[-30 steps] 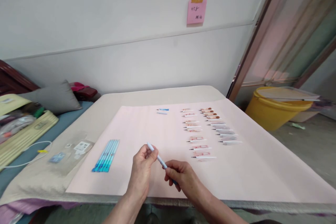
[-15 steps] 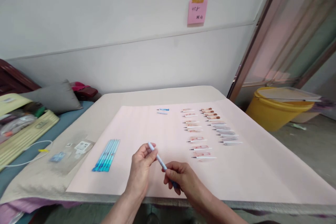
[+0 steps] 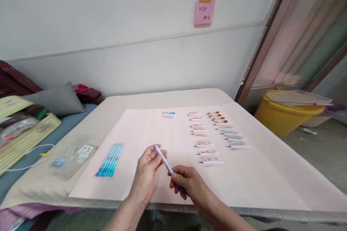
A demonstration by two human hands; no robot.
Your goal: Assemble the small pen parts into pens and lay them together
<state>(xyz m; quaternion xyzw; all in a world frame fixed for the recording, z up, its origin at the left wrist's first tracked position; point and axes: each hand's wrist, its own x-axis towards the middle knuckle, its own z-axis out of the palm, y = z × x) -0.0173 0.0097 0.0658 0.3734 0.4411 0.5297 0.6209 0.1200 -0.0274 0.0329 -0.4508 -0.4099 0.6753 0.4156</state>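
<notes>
- A slim, pale blue pen (image 3: 166, 162) was up in front of the person, between the two hands, over the near middle of the pink sheet (image 3: 151, 130).
- The pen lay on a slant. Its long side ran from far left to near right. The pale end pointed far and left, and the dark end pointed near and right.
- The right hand (image 3: 185, 180) was at the near, dark end. Its thumb and finger pinched the pen there, and the other fingers curled in.
- The left hand (image 3: 148, 164) was at the far, pale end. Its thumb and fingers were bent around the pen there, but I could not tell if they squeezed it.
- So the left hand was closer to the pale tip, and the right hand was closer to the dark end.
- To the left, a row of bright blue pens (image 3: 110, 160) lay side by side.
- Far off in the middle were two small blue pieces (image 3: 170, 113).
- To the right lay pink pens (image 3: 207, 152), with brown pens (image 3: 220, 121) and gray pens (image 3: 235, 137) past them.
</notes>
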